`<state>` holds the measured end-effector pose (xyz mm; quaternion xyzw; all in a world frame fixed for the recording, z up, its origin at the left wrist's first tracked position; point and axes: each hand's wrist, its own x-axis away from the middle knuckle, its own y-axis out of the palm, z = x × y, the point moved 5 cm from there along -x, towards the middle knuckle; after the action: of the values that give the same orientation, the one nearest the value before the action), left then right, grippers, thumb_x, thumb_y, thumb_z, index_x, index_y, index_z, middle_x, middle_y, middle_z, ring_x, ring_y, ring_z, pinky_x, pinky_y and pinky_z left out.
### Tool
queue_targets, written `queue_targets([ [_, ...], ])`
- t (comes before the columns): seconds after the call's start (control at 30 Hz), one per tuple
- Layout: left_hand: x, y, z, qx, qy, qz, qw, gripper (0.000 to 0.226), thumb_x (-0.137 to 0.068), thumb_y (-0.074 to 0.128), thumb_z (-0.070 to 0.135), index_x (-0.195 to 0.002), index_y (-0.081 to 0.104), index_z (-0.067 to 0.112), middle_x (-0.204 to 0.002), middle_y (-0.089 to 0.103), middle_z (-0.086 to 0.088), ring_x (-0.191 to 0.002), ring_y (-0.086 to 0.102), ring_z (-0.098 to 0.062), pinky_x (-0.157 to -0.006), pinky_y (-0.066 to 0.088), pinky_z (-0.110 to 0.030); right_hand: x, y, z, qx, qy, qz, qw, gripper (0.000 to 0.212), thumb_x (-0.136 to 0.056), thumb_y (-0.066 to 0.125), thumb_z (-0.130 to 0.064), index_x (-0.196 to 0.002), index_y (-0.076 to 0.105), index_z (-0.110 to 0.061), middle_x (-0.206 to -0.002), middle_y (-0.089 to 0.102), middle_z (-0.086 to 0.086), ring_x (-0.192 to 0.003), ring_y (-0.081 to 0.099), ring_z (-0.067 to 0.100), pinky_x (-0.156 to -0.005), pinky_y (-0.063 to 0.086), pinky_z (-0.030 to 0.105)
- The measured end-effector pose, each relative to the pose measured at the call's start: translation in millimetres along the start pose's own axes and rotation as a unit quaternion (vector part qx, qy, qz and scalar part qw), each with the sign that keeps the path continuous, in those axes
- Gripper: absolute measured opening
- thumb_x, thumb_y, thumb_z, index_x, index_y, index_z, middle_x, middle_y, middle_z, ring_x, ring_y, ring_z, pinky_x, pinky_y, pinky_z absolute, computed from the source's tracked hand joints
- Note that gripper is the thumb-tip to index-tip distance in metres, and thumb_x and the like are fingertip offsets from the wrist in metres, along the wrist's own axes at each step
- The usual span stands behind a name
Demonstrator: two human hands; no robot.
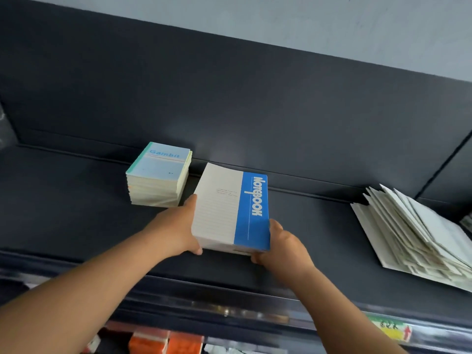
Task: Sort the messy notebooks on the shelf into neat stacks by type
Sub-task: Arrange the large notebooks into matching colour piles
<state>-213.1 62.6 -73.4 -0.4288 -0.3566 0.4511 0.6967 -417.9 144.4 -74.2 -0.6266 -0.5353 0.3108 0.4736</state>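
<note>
At frame ctr, notebook stack (229, 213) w/ blue-and-white cover sits between both hands. Left hand (176, 226) grips its left edge, right hand (283, 245) grips lower-right corner. Can't tell if it touches the dark shelf (76, 213). Gambit stack (158, 175) lies just upper left, apart. Fanned white pile (413, 238) lies far right. Grey wall (332, 21) up top; orange packs (163, 341) at bottom.

Blue-and-white lined notebook stack (231, 210), pale blue-green Gambit stack (158, 173), white loose notebooks (413, 233), dark grey shelf (76, 205).
</note>
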Motion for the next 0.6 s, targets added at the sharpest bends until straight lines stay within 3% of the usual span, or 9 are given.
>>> queue_targets([
  [0.07, 2.4, 1.6, 4.2, -0.029, 0.004, -0.015, 0.999, 0.102, -0.056, 0.087, 0.036, -0.133, 0.02, 0.032, -0.102, 0.057, 0.007, -0.088, 0.057, -0.013, -0.071, 0.054, -0.033, 0.5, 0.1, -2.2, -0.004, 0.01, -0.013, 1.0, 0.072, -0.073, 0.078, -0.038, -0.128, 0.036, -0.019, -0.116, 0.06, 0.0, -0.104, 0.059, 0.021, -0.087, 0.05, 0.034],
  [0.2, 2.9, -6.6, 10.9, -0.049, 0.001, 0.009, 0.999, 0.087, -0.06, 0.086, 0.038, -0.128, 0.033, 0.023, -0.094, 0.056, 0.005, -0.085, 0.057, -0.015, -0.072, 0.055, -0.035, -2.1, -8.6, -6.1, -0.021, 0.021, 0.008, 1.0, 0.066, -0.071, 0.079, -0.034, -0.126, 0.046, -0.019, -0.113, 0.061, -0.002, -0.093, 0.055, 0.016, -0.077, 0.047, 0.029],
  [0.33, 1.0, -3.8, 10.6, -0.058, -0.013, -0.001, 0.998, 0.087, -0.062, 0.086, 0.038, -0.128, 0.033, 0.02, -0.093, 0.056, 0.004, -0.084, 0.058, -0.016, -0.07, 0.054, -0.032, -1.4, -9.1, -6.9, -0.018, 0.019, 0.004, 1.0, 0.062, -0.074, 0.079, -0.031, -0.126, 0.046, -0.02, -0.113, 0.061, -0.003, -0.091, 0.052, 0.013, -0.075, 0.044, 0.025],
  [0.6, -1.8, -3.1, 11.2, -0.05, -0.021, -0.016, 0.998, 0.089, -0.056, 0.088, 0.039, -0.125, 0.036, 0.021, -0.1, 0.058, 0.004, -0.089, 0.057, -0.018, -0.075, 0.055, -0.036, -5.9, -8.3, -7.8, -0.007, 0.03, -0.007, 1.0, 0.069, -0.071, 0.082, -0.035, -0.127, 0.045, -0.02, -0.107, 0.057, -0.005, -0.09, 0.049, 0.013, -0.073, 0.043, 0.025],
])
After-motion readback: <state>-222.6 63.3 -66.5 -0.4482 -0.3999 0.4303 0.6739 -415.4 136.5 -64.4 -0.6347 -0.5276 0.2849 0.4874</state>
